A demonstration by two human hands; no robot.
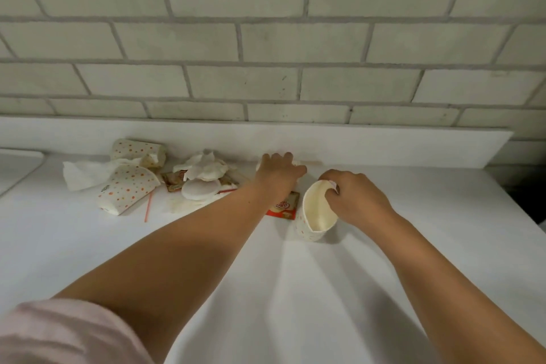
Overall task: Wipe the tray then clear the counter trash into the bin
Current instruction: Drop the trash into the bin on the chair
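Trash lies along the back of the white counter [266, 289]. My right hand [354, 195] pinches the rim of an upright dotted paper cup [317, 213], fingers curled over its edge. My left hand [279, 171] reaches past a red and cream wrapper [285, 206] and rests on a small white item by the backsplash, which it mostly hides. Further left are two crushed dotted cups [127, 189] [139, 151], crumpled napkins [204, 167], a white lid [201, 189], a brown sachet [174, 180] and a red straw [147, 207]. No tray or bin is in view.
A white backsplash ledge [384, 145] runs under a grey brick wall [266, 38]. A rounded white edge [20, 165] shows at the far left. The counter ends at the right near a dark gap [526, 198].
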